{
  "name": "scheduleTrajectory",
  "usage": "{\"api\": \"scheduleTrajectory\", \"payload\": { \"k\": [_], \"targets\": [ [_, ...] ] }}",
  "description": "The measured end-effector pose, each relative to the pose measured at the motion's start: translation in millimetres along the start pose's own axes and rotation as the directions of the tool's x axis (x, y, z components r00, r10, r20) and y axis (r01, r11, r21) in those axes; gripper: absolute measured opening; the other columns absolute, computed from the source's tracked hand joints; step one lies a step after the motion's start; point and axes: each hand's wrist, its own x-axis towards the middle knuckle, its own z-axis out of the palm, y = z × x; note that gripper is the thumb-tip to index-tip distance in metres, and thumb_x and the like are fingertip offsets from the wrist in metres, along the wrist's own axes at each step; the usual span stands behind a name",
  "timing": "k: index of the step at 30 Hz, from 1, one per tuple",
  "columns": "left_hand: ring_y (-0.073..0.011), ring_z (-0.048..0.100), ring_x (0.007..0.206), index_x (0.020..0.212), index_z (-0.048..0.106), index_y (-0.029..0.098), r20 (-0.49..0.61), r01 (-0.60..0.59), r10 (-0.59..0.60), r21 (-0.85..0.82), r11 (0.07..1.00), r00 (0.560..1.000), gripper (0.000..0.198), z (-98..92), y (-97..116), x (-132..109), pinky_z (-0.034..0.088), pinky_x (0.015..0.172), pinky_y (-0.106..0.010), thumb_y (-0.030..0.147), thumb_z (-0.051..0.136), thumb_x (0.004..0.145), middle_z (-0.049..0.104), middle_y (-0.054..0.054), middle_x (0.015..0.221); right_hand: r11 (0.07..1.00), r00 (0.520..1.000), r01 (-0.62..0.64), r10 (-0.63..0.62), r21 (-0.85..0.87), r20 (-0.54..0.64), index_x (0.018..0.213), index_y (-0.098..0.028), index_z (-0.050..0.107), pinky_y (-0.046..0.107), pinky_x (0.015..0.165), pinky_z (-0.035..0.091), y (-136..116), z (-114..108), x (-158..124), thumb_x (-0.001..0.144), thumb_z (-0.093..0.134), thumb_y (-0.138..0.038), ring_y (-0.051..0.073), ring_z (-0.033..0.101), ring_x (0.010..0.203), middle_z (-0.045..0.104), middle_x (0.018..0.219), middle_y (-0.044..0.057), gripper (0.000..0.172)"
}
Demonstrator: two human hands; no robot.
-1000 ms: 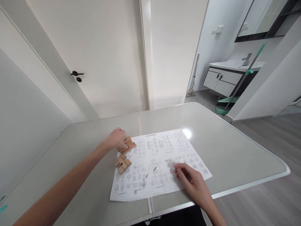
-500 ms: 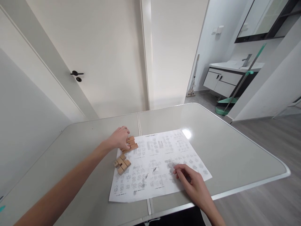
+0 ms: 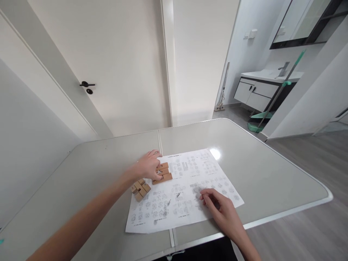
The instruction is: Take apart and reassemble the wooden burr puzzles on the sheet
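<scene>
My left hand (image 3: pixel 148 165) grips a small group of notched wooden puzzle pieces (image 3: pixel 164 172) and holds them on the printed instruction sheet (image 3: pixel 187 181), near its upper left part. A second cluster of wooden pieces (image 3: pixel 140 188) lies by my left wrist at the sheet's left edge. My right hand (image 3: pixel 220 210) rests on the lower right of the sheet with its fingers bent, fingertips pressing the paper. The sheet lies on a grey folding table (image 3: pixel 258 170).
The table's seam (image 3: pixel 159 139) runs from the far edge toward me under the paper. A white door with a black handle (image 3: pixel 87 85) stands behind. To the right a mop with a green head (image 3: pixel 274 101) leans near a bathroom vanity (image 3: pixel 261 90).
My left hand has slid its wooden pieces to the right, further onto the sheet and away from the second cluster. My right hand has stayed in place.
</scene>
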Motion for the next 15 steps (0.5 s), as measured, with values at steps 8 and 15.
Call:
{"api": "scheduleTrajectory", "payload": {
  "k": [8, 15],
  "targets": [
    [-0.0390, 0.047, 0.141, 0.076, 0.073, 0.018, -0.091, -0.140, 0.133, -0.080, 0.987, 0.987, 0.023, 12.7, 46.4, -5.6, 0.044, 0.109, -0.047, 0.040, 0.079, 0.075, 0.062, -0.016, 0.143, 0.999, 1.000, 0.013, -0.013, -0.030, 0.006, 0.102, -0.023, 0.073, 0.029, 0.065, 0.051, 7.0, 0.3, 1.4, 0.104, 0.052, -0.052, 0.022, 0.069, 0.074, 0.076, 0.087, 0.006, 0.036],
    [-0.0384, 0.054, 0.134, 0.082, 0.069, 0.018, -0.169, -0.154, 0.119, -0.212, 0.965, 0.978, 0.031, 30.3, 82.5, -13.5, 0.052, 0.101, -0.049, 0.046, 0.082, 0.080, 0.059, -0.017, 0.144, 0.987, 0.995, 0.103, -0.100, -0.127, 0.024, 0.109, -0.023, 0.069, 0.031, 0.069, 0.055, 11.2, 2.2, 2.8, 0.105, 0.050, -0.045, 0.022, 0.069, 0.079, 0.074, 0.097, 0.008, 0.029]
  ]
}}
